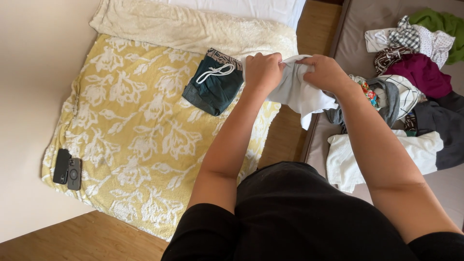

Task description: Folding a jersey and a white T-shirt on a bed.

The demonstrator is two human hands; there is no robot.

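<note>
From the head camera, both hands meet in the air above the right edge of a yellow floral blanket point(130, 140), over the strip of wooden floor point(290, 130) beside it. The left hand point(262, 70) and the right hand point(326, 72) each clutch a white cloth point(300, 92). Its upper edge is bunched inside the curled fingers point(270, 60) of both hands, stretched short between them, while the rest hangs loose below the knuckles. The fingers are closed tight on the fabric; how the fingertips sit underneath is hidden, probably tucked into a fold.

Just left of the left hand, a folded dark teal pair of shorts point(214, 83) with a white drawstring lies on the blanket. Near the blanket's lower left corner lie two dark phones point(67, 168), side by side. To the right, a heap of mixed clothes point(411, 87) covers a grey mattress point(362, 24).
</note>
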